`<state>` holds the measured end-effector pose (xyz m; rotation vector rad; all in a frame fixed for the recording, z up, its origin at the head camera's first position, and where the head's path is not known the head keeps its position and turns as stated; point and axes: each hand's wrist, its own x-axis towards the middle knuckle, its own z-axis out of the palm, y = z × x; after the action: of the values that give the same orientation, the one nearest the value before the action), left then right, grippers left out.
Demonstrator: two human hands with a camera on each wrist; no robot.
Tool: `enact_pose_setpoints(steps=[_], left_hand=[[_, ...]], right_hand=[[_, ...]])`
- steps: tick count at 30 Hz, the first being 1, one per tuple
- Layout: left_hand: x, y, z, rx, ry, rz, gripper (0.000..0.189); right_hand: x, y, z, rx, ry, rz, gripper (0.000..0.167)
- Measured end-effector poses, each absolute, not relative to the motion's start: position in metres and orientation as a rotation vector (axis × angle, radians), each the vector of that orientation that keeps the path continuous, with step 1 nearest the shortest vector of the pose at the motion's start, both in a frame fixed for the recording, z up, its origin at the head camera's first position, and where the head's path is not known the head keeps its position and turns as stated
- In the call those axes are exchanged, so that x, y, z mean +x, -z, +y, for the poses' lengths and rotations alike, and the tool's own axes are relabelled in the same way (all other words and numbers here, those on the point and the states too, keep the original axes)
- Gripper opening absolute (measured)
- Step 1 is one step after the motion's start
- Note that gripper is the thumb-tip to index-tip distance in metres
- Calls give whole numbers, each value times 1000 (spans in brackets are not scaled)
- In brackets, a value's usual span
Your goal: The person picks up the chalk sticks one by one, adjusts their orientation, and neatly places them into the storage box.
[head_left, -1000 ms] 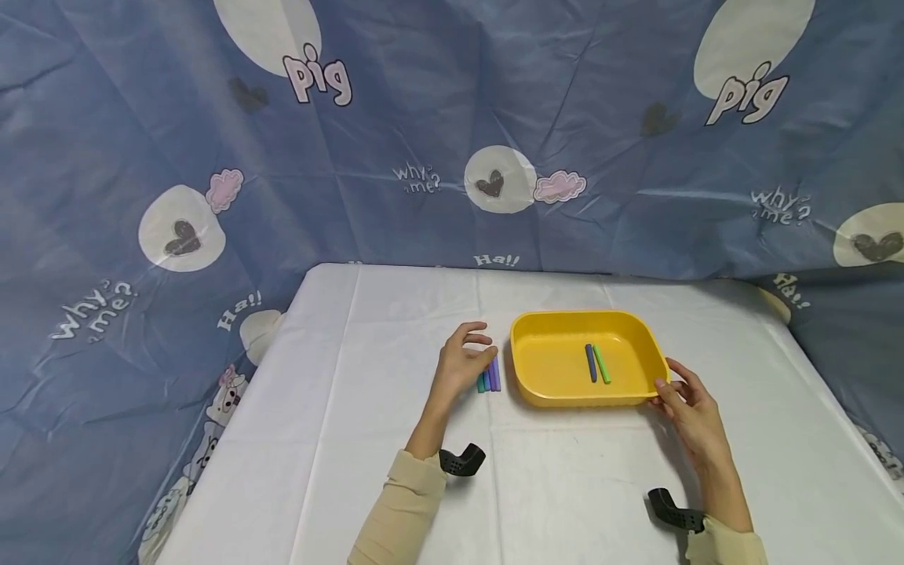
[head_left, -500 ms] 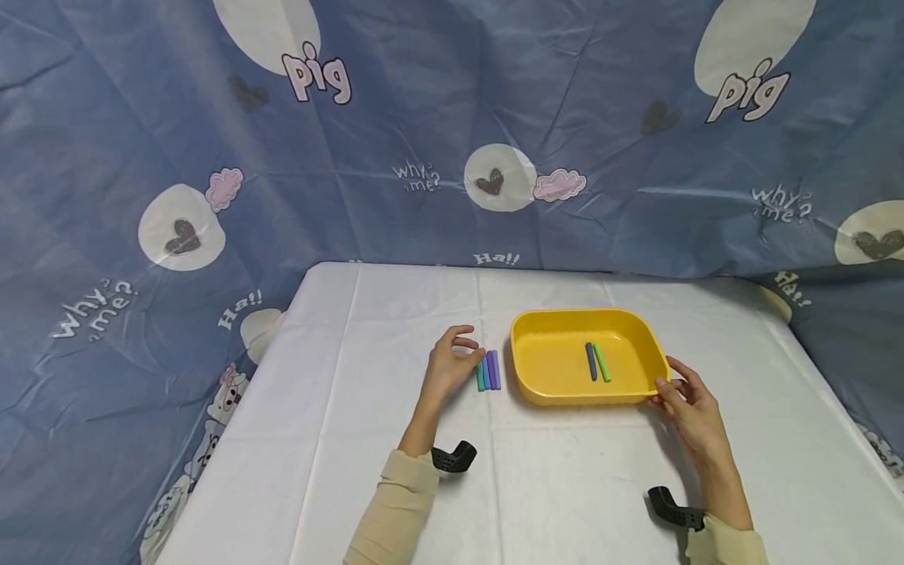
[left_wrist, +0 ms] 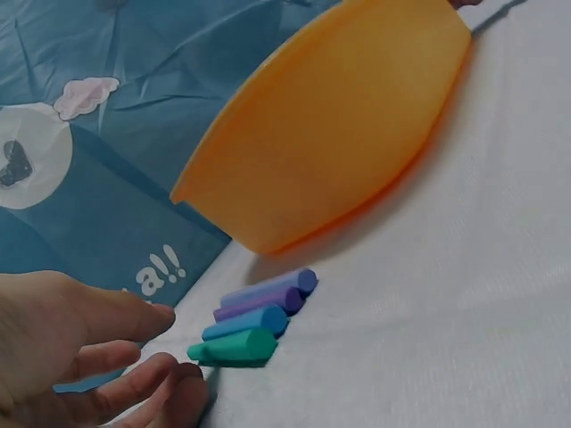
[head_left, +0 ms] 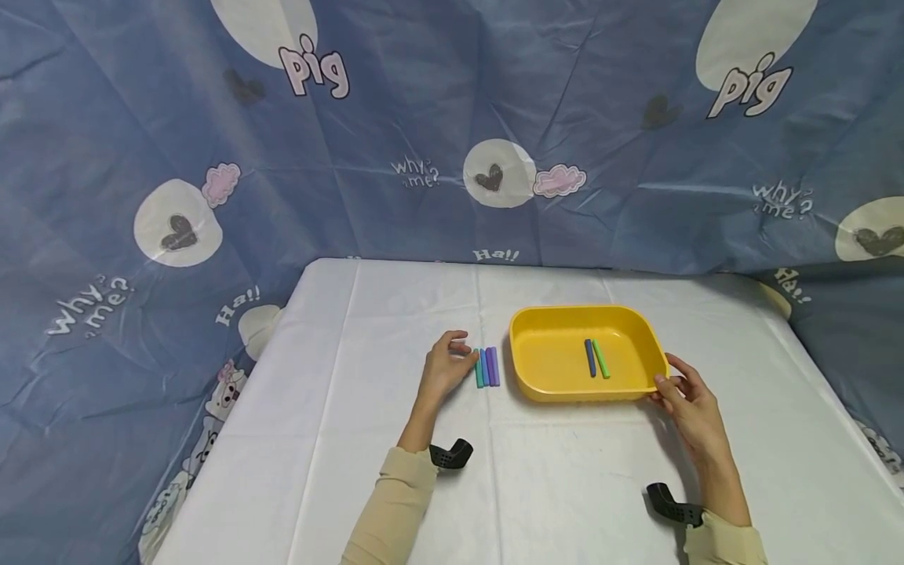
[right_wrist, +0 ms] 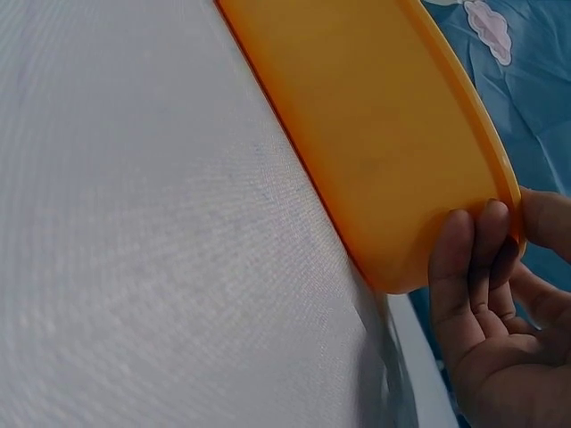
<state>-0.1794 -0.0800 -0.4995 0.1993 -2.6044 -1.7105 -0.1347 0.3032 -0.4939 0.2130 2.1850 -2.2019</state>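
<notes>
Four-sided and yellow, a shallow tray (head_left: 565,392) stands on the white cloth. My right hand (head_left: 695,412) grips its right front corner, the thumb over the rim and the fingers against the outer wall, as the right wrist view shows. Inside the tray lie a dark blue crayon (head_left: 590,359) and a light green crayon (head_left: 601,359). Left of the tray, a green crayon (left_wrist: 234,348), a blue crayon (left_wrist: 245,323), a purple crayon (left_wrist: 259,304) and a lilac crayon (left_wrist: 268,288) lie side by side. My left hand (head_left: 441,370) holds nothing, its loosely bent fingertips close beside the green crayon.
The white-clothed table (head_left: 367,353) ends at a blue printed curtain (head_left: 395,94) behind and along the sides. Black camera mounts sit at both wrists, the left mount (head_left: 452,455) low over the cloth.
My left hand has drawn back to the left from over the row of crayons, leaving all of them in sight. The right hand stays on the tray.
</notes>
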Motion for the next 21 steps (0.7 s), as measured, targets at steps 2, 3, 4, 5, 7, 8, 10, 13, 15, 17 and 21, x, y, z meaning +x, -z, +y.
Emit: enact_pose_setpoints(steps=[2,3,4,5,7,8,10,13,15,17,21], left_hand=[[-179,501,-80,207,1704,-2627,46],[-179,502,-80,209,1693,-2643,47],[-179,503,-80,212,1683,-2660,47],[-179,503,-80,211,1671,-2679,47],[-179,505,-80,194,1621,-2715,47],[-179,505,-80,175,1593,-2728,47],[-179,506,-80,134,1545,-2747,47],[-180,507,-79,73,1457,-2781,45],[-180,506,-79,50,1400,-2814,44],[-181,504,-78,23,1351,-2853,42],[-183,501,-80,-30,1295,-2901,40]], right_hand=[[-134,495,303,208,2214,2178,61],[-133,495,303,204,2220,2174,60],[-133,495,303,201,2226,2169,60],[-132,495,303,196,2232,2163,60],[-132,495,303,188,2237,2158,59],[-132,495,303,184,2238,2156,59],[-132,495,303,182,2235,2160,60],[-133,494,302,189,2229,2169,61],[-133,494,302,190,2227,2171,62],[-134,494,302,186,2233,2161,62],[-134,495,302,178,2245,2145,62]])
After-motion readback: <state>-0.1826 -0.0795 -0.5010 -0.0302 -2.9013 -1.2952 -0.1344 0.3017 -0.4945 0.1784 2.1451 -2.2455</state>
